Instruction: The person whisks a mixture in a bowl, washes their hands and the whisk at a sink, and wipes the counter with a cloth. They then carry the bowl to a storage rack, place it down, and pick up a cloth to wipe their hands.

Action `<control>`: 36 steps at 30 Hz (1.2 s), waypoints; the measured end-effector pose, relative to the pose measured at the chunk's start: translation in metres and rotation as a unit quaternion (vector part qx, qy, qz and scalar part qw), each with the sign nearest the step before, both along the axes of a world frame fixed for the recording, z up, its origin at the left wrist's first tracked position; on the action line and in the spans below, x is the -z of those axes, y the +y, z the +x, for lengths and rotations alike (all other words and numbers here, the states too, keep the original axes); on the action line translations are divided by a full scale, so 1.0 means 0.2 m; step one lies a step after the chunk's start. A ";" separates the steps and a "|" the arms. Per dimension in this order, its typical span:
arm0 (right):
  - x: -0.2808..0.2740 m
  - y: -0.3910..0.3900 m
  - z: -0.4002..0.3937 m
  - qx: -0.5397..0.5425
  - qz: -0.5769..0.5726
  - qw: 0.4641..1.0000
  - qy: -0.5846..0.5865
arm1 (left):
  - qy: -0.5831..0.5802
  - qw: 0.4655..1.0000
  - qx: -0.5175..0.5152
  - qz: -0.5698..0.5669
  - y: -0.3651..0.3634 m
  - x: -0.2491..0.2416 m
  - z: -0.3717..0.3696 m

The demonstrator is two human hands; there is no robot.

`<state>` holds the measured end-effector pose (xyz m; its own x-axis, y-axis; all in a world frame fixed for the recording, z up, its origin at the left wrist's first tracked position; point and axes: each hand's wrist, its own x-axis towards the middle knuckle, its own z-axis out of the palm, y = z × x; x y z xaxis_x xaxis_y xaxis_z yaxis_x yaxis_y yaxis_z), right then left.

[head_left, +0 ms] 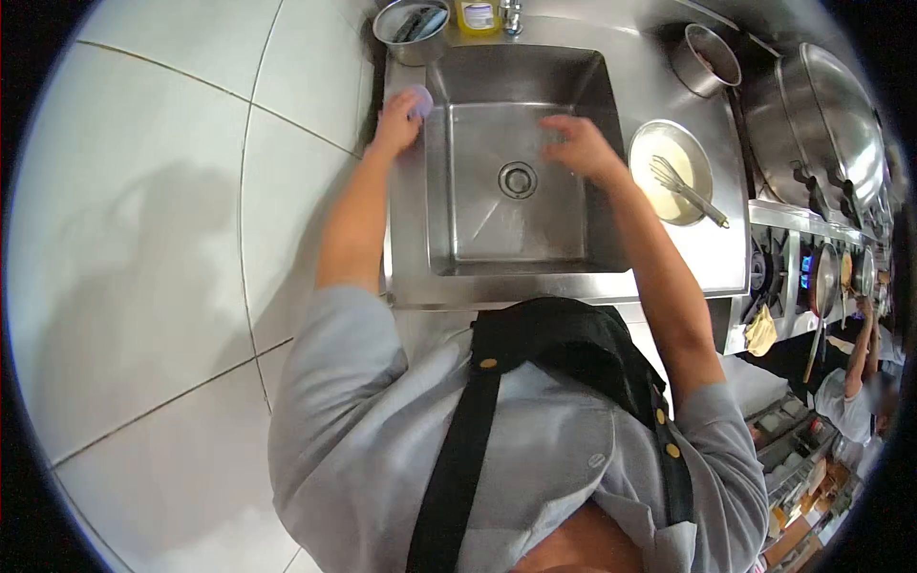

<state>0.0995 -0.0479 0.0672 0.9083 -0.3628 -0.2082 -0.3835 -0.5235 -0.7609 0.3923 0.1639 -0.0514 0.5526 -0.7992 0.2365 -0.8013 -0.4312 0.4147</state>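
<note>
My left hand point(398, 124) is at the left rim of the steel sink point(409, 210), its fingers closed on a small rounded light purple sponge point(421, 101). My right hand point(578, 148) hangs over the right half of the basin, a little blurred. Its fingers are bent and apart, and nothing shows in them. Below and to the left of that hand lies the round drain point(518, 180) in the wet basin floor. To the right of my right wrist stands a metal bowl point(647, 199) of pale, creamy liquid, with a whisk point(683, 188) resting in it.
At the back left stands a metal pot point(413, 50) with utensils, beside a bottle of yellow liquid point(478, 16) and the faucet point(512, 17). A small pot point(705, 61) and a large lidded pot point(817, 124) are at right. Beyond, a person point(860, 387) is at a lit stove.
</note>
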 end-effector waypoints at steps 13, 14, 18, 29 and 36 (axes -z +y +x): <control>0.01 0.58 -0.43 -0.052 0.712 0.693 -0.099 | 0.642 0.684 -0.210 -0.275 0.62 0.01 -1.84; 0.09 0.62 -0.55 -0.061 0.687 0.721 -0.065 | 0.684 0.663 -0.142 -0.269 0.56 -0.02 -1.89; 0.27 0.42 -1.00 0.009 0.262 0.962 -0.071 | 0.703 0.518 -0.243 -0.423 0.22 -0.34 -2.22; 0.45 -0.50 -2.12 0.180 -0.320 0.918 0.151 | 0.696 0.698 -0.071 -0.152 -0.42 -0.53 -2.23; 0.10 -0.55 -1.55 0.297 -0.191 0.922 -0.161 | 0.683 0.700 -0.067 -0.197 -0.69 -0.43 -2.07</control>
<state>-0.2105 -0.1582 0.0476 0.5177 -0.8073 0.2832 -0.4749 -0.5465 -0.6898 -0.0208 0.0258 0.0355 0.5414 -0.7406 -0.3979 0.4965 -0.1003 0.8622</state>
